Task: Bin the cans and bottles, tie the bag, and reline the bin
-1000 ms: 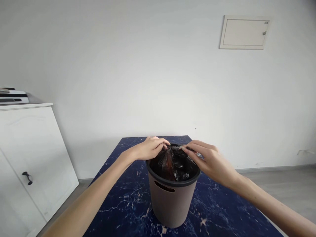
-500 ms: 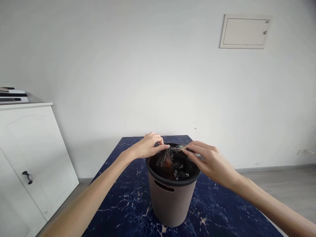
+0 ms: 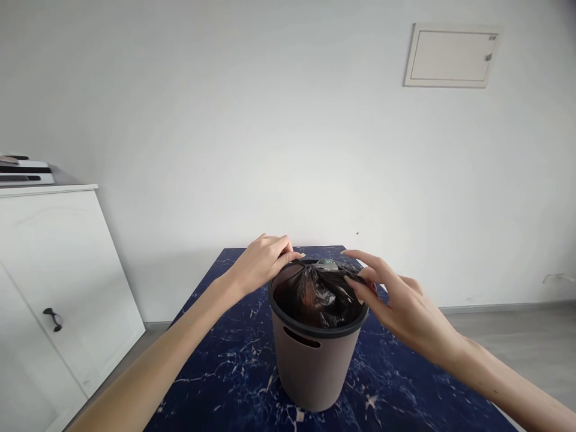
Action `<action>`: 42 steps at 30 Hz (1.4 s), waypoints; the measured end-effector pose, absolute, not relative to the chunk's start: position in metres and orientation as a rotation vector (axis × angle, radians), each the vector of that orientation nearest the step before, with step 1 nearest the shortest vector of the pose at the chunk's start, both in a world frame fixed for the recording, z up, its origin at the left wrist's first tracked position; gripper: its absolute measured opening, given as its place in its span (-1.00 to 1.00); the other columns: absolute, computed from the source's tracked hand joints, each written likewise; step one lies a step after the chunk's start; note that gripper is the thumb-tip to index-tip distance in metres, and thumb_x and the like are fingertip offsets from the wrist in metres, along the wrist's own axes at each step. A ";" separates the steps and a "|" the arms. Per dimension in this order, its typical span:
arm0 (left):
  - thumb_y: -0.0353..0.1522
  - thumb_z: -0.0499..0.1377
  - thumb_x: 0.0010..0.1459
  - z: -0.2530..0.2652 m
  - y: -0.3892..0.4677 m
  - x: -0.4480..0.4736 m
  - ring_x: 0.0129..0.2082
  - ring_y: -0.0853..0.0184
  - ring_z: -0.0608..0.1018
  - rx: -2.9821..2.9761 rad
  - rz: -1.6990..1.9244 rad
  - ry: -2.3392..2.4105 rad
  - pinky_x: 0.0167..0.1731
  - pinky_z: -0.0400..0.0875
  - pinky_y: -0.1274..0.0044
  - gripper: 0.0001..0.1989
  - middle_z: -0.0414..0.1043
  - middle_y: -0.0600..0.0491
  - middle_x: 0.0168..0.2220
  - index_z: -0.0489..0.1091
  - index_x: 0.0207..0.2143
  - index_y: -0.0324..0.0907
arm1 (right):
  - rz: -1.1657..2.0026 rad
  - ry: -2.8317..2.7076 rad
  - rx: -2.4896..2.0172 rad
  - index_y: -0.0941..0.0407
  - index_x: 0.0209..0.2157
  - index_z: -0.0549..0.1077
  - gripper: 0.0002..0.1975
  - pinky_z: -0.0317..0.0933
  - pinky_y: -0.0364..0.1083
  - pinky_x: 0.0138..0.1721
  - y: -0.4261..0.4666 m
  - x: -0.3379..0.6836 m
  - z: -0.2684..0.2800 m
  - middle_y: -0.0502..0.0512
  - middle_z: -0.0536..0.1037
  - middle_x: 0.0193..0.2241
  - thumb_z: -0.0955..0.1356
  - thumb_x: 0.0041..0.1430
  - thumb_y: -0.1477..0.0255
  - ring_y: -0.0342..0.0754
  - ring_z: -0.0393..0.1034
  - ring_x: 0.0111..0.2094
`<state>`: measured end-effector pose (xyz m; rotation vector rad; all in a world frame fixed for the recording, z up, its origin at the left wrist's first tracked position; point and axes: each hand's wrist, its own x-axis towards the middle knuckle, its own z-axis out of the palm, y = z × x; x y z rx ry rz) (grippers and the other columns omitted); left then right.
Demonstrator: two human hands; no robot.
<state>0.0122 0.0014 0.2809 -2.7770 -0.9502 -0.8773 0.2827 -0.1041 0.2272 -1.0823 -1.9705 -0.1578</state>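
A brown trash can (image 3: 315,375) with a black rim stands upright on a dark blue marbled table (image 3: 220,366). Inside it sits a black plastic trash bag (image 3: 319,297), gathered at the top, with something reddish-brown showing through. My left hand (image 3: 265,258) is closed on one end of the bag at the rim's left side. On the right, my right hand (image 3: 387,288) pinches the other end between thumb and fingers, its index finger raised. The bag's top stretches between both hands. A greyish-green item (image 3: 327,264) shows behind it near the back rim.
A white cabinet (image 3: 49,288) with a black handle stands at the left, with a white and black device (image 3: 24,173) on top. The wall behind the table holds a panel door (image 3: 452,56). Grey floor (image 3: 517,336) lies at the right.
My hands have moved apart, the left one leftward and the right one rightward, drawing the bag's ends outward. The right index finger has lifted. The trash can stays in place.
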 end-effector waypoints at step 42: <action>0.16 -0.05 0.34 0.044 0.007 -0.112 -0.23 0.09 0.61 -2.511 -1.375 -2.109 -0.15 0.49 0.32 -0.44 0.57 -0.04 -0.26 0.47 -0.30 -0.05 | -0.102 -2.761 -1.212 0.05 -0.31 0.46 -0.84 0.29 -0.03 -0.40 -0.042 0.257 0.277 0.11 0.63 -0.29 0.32 0.19 0.61 0.04 0.51 -0.34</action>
